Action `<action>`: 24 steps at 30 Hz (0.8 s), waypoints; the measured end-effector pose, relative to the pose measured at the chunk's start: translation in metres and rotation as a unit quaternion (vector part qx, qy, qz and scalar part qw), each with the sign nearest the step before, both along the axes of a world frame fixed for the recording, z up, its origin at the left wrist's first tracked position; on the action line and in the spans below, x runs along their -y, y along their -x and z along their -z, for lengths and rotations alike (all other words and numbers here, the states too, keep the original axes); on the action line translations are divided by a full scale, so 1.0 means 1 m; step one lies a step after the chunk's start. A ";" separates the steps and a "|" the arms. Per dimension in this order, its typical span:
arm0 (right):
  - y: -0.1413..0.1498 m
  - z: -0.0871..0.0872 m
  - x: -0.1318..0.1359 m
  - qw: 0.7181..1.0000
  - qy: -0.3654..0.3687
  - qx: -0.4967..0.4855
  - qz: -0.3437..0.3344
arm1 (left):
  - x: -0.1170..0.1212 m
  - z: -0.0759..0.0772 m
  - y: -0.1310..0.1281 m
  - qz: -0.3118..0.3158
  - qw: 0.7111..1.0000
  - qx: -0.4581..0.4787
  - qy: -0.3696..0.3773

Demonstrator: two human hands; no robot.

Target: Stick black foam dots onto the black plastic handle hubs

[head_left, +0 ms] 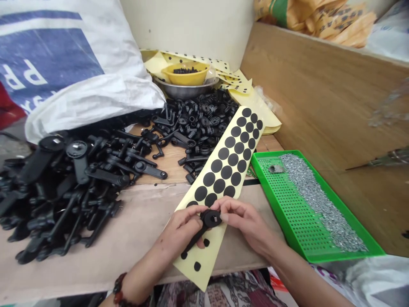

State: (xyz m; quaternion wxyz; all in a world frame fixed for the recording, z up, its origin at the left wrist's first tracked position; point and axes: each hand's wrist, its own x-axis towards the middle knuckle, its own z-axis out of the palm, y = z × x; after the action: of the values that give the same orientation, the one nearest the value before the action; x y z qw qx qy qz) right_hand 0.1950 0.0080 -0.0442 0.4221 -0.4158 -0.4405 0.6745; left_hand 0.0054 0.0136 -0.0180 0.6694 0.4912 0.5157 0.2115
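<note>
Low over the front of the workbench, my left hand (183, 228) is closed around the arm of a black plastic crank handle (198, 233). Its round end (212, 218) faces up, smooth and dark, with a small silvery spot in the centre. My right hand (241, 217) pinches the rim of that round end between thumb and fingers; whether a sticker edge is between them is hidden. Under both hands lies a long yellow backing sheet (200, 279) with rows of round black stickers (226, 172). Its near part has only a few small black dots.
Black crank handles (105, 170) are heaped at left, with more black parts (204, 117) behind. A green perforated tray (287, 213) of small metal pieces (319, 204) sits right. Behind are a yellow bowl (188, 78), a steel bowl (185, 91) and a white sack (105, 94). A wooden board (319, 85) walls the right.
</note>
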 end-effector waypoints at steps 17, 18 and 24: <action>-0.001 0.000 -0.001 1.000 -0.013 0.011 -0.014 | 0.000 0.005 0.000 -0.007 1.000 0.007 0.006; -0.001 -0.001 -0.001 1.000 -0.012 0.014 -0.013 | 0.000 0.005 -0.001 -0.004 1.000 0.007 0.005; -0.001 0.000 -0.002 1.000 -0.015 0.017 -0.014 | -0.002 0.005 -0.005 -0.005 1.000 0.000 0.002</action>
State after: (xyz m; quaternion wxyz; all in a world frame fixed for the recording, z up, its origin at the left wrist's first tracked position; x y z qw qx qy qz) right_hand 0.1963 0.0102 -0.0439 0.4112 -0.4147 -0.4632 0.6667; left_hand 0.0103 0.0160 -0.0225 0.6689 0.4876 0.5186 0.2140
